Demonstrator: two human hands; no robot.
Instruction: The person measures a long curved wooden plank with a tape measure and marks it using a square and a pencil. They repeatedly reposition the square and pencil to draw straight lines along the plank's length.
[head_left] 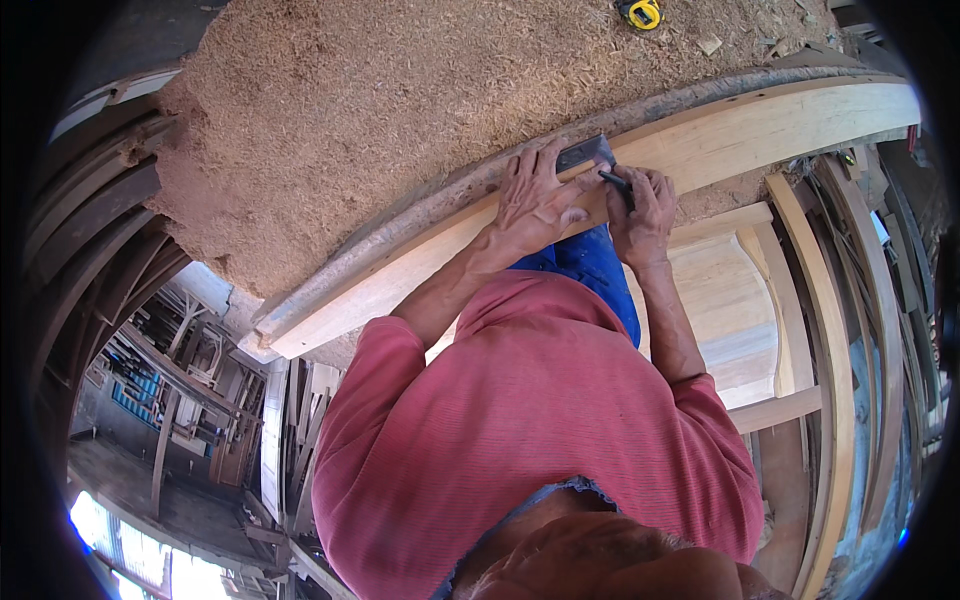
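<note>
A long pale wooden board (770,130) runs from the lower left to the upper right in front of me. My left hand (532,205) lies over its edge, fingers on top and thumb lower down, holding a small dark try square (580,153) against the wood. Just to the right, my right hand (645,212) pinches a dark pen or pencil (616,181), its tip beside the square. Any mark on the wood there is hidden by the fingers.
Sawdust (380,110) covers the surface beyond the board. A yellow tape measure (642,13) lies at the far edge. A panelled wooden door or frame (730,300) is below at right. Timber lengths (835,400) stand on the right, and dark planks (95,230) are stacked at left.
</note>
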